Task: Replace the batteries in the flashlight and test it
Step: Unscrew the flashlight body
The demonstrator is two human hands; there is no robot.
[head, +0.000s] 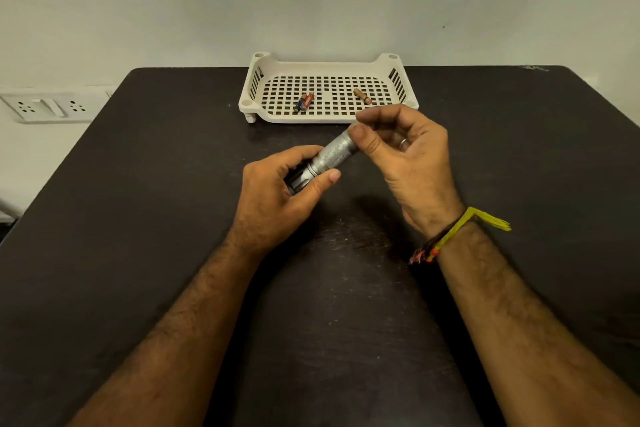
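A silver metal flashlight (332, 156) is held above the dark table, tilted with its tail end up and to the right. My left hand (280, 191) grips its darker head end. My right hand (405, 156) pinches the tail end between thumb and fingers; the tail cap itself is hidden under the fingers. In the white perforated tray (329, 116) at the back lie two batteries side by side (304, 102) on the left and one brown battery (362, 96) on the right.
The dark table (173, 218) reaches to a pale wall behind the tray. A white wall socket panel (45, 107) sits at the far left. My right wrist wears a yellow and dark thread band (450, 236).
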